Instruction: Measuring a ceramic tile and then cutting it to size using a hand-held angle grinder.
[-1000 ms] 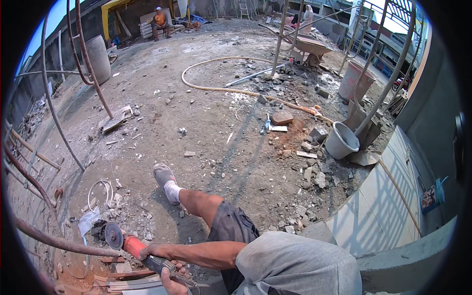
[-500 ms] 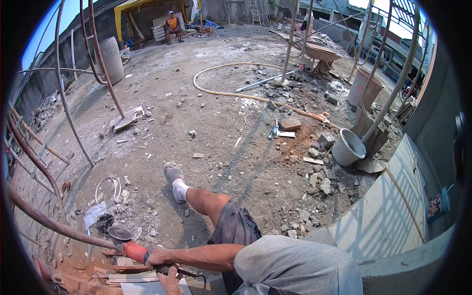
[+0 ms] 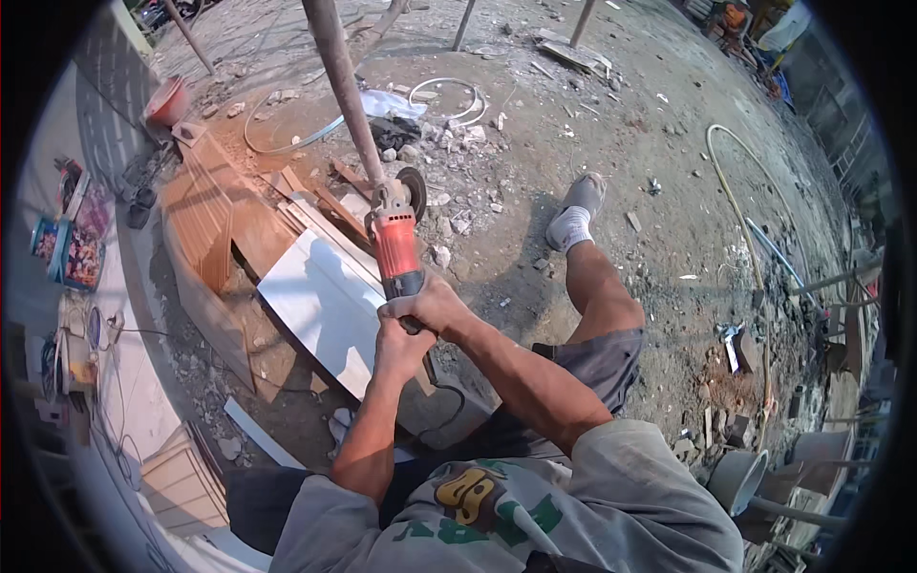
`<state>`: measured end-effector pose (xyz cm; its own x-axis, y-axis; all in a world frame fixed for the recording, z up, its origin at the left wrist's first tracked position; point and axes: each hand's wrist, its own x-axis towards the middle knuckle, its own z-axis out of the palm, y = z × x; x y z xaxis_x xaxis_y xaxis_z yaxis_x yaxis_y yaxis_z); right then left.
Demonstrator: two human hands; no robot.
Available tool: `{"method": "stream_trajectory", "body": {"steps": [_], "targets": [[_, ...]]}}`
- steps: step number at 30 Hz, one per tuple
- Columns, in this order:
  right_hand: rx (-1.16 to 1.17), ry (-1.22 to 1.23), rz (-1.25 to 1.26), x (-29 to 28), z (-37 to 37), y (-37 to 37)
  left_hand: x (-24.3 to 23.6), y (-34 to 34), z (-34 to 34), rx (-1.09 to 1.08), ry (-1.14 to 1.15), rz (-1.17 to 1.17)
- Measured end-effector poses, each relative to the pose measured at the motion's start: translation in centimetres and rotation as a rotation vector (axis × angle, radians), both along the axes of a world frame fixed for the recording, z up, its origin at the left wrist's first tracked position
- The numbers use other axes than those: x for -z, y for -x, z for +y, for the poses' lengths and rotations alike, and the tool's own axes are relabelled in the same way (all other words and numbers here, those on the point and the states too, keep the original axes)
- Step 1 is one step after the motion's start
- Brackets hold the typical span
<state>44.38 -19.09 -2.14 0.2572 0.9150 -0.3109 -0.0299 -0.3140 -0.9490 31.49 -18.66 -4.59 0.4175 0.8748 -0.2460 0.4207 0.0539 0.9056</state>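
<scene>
Both of my hands are wrapped round a red and black angle grinder (image 3: 396, 246), which points away from me. My left hand (image 3: 399, 350) closes on the rear of its dark handle, and my right hand (image 3: 437, 304) grips just ahead, overlapping the left. A dark round disc (image 3: 414, 194) sits at the grinder's far end, standing nearly edge-on. Beneath and left of the grinder lies a large white tile (image 3: 320, 301), with my shadow across it. A black cord (image 3: 432, 371) runs from the handle toward my lap.
Reddish-brown tiles (image 3: 205, 205) and narrow strips lie left of the white tile. A scaffold pole (image 3: 344, 86) rises just beyond the grinder. Rubble (image 3: 468, 143) and a white hose loop (image 3: 449, 103) are on the ground. A grey bucket (image 3: 737, 480) stands at the lower right.
My view has swung left and down, so the grinder and hands now appear near the middle. Both hands still hold the grinder. More of the tiles shows.
</scene>
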Motion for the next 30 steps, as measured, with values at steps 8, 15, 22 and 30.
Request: {"method": "stream_trajectory", "body": {"steps": [8,15,22,30], "targets": [[-0.180,0.034,0.093,1.3,3.0,3.7,2.1,11.6,5.2,-0.417,-0.251,0.264],[-0.131,0.117,-0.358,3.4,4.6,7.4,19.7,18.6,6.7,-1.067,0.247,0.038],[-0.337,0.199,-0.409,4.9,6.3,9.1,17.3,16.5,6.3,-0.946,0.135,-0.236],[-0.443,0.240,-0.505,5.5,10.1,10.8,16.9,15.5,6.8,-0.886,-0.033,0.095]]}}
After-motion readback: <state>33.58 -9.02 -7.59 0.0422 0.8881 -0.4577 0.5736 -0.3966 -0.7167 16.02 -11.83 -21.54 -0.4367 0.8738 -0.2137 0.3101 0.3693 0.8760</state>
